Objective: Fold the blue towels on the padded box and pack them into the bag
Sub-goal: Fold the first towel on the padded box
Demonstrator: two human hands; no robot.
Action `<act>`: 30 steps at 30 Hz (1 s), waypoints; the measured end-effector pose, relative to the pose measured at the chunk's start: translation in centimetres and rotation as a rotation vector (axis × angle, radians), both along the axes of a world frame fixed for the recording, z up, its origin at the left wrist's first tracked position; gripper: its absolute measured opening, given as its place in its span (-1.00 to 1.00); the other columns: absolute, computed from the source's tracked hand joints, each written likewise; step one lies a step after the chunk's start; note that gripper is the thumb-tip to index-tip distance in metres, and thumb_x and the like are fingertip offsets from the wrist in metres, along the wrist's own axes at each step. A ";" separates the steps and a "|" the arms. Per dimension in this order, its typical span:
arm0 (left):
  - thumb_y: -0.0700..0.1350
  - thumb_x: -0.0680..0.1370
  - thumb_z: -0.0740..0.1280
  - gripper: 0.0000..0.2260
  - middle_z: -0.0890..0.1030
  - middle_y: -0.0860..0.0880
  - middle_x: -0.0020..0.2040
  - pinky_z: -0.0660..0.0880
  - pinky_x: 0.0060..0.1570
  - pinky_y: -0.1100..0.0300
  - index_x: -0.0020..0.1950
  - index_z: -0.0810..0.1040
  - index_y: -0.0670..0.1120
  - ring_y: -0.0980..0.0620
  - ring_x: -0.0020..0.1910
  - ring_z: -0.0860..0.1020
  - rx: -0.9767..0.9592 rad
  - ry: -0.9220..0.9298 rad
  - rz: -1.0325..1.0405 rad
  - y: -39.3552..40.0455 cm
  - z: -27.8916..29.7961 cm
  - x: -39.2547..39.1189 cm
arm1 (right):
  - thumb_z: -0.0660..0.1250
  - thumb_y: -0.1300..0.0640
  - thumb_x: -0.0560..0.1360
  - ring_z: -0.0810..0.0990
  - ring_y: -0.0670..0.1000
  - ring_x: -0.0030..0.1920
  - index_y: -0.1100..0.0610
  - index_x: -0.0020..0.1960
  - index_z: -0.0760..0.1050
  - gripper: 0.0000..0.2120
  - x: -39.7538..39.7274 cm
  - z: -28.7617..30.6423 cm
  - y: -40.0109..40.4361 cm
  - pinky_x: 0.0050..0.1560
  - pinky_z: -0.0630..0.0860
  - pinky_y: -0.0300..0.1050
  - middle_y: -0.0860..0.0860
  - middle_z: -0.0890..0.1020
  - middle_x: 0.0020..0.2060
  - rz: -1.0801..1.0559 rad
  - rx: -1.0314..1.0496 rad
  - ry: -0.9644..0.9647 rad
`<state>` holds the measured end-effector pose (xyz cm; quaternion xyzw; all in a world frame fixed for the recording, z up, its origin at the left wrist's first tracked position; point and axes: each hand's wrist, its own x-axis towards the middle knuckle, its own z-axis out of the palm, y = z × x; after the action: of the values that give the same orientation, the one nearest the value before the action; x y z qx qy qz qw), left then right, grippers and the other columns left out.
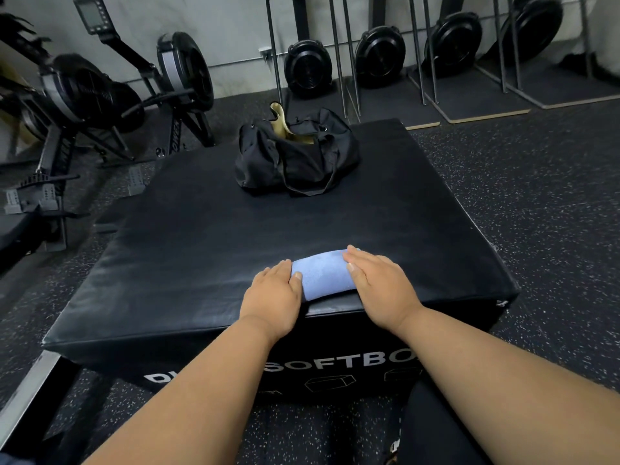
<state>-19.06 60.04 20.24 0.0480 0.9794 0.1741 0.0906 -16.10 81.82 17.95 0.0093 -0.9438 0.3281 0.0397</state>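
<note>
A small folded blue towel [323, 276] lies near the front edge of the black padded box [201, 250]. My left hand [273, 297] holds the towel's left end, thumb on top and fingers curled at its side. My right hand [379, 286] holds the right end the same way, its fingers wrapping the far edge. The black duffel bag [295, 159] stands open at the back of the box, with something tan showing inside it. No other towel is in view.
Rowing machines [100, 95] stand on the floor to the left of the box. Upright rowers and metal rack legs [345, 62] line the wall behind it. Speckled rubber floor [536, 196] lies to the right.
</note>
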 end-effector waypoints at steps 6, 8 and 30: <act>0.14 0.60 0.15 -0.64 0.60 -0.06 0.16 0.52 0.16 -0.01 0.21 0.58 -0.02 -0.11 0.12 0.54 0.143 -0.177 0.239 0.7 2.0 -1.5 | 0.30 -0.21 0.60 0.44 0.09 0.32 -0.11 0.40 0.50 -0.59 -0.7 0.3 -0.4 0.39 0.26 0.06 -0.07 0.51 0.32 -0.281 -0.026 -0.018; 0.11 0.60 0.19 -0.67 0.63 -0.06 0.04 0.52 0.02 0.05 0.16 0.56 -0.08 -0.08 0.02 0.59 0.200 -0.236 0.300 0.9 2.4 -1.6 | 0.29 -0.27 0.56 0.39 0.08 0.32 -0.08 0.40 0.50 -0.52 -0.8 0.3 -0.6 0.39 0.23 0.04 -0.07 0.46 0.27 -0.317 0.000 -0.065; -0.01 0.44 0.39 -0.88 0.49 -0.05 -0.30 0.37 -0.25 0.10 -0.18 0.55 -0.05 -0.07 -0.32 0.40 0.578 -0.244 0.413 9.4 2.1 -3.8 | 0.36 0.00 0.46 0.51 0.12 0.03 -0.10 0.12 0.67 -0.74 -1.6 -0.5 4.7 0.08 0.36 0.06 -0.04 0.56 0.10 -0.349 0.114 0.399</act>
<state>-22.88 69.46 22.33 -0.1482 0.8608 0.4626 0.1521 -17.68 86.51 17.44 -0.0869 -0.9215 0.2544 0.2803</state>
